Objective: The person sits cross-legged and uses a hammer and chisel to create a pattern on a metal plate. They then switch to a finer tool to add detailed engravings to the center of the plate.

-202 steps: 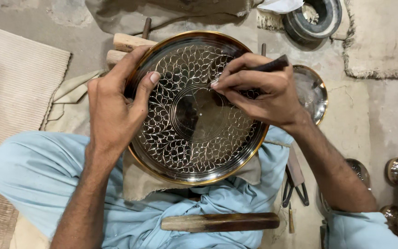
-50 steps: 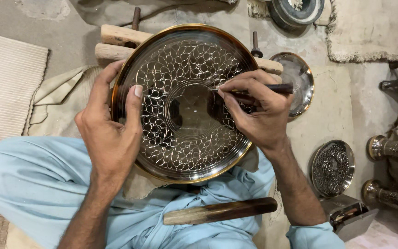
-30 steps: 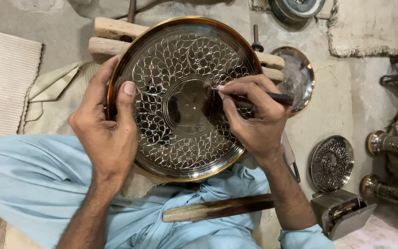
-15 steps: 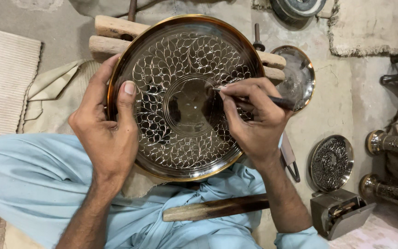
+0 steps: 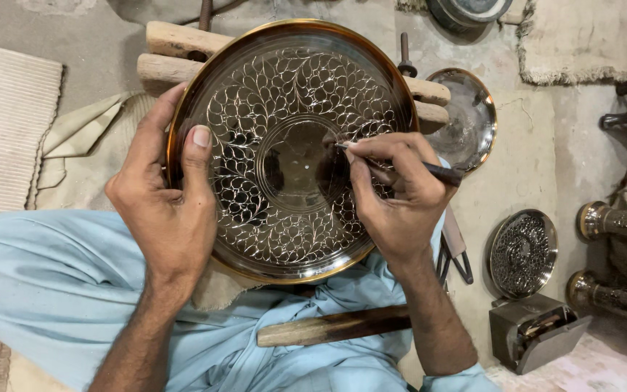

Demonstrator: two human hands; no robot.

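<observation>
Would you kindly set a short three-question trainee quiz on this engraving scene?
1. True or false: the left hand grips the rim of the large engraved tray.
2. The right hand holds: A) a hammer B) a pen-like engraving tool C) nothing.
3. Fill in: the tool's tip touches the tray near its plain round ____.

Key: 1 true; 2 B; 3 centre.

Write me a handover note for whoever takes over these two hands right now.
Left hand: grips the rim of the engraved metal tray, thumb on its face.
Right hand: holds a dark engraving tool like a pen, tip at the edge of the plain centre disc.
Tray rests on wooden bars over the lap.
Done: leaf pattern covers the ring around the centre.
Left: cannot tell from this view which lines remain uncut.
</observation>
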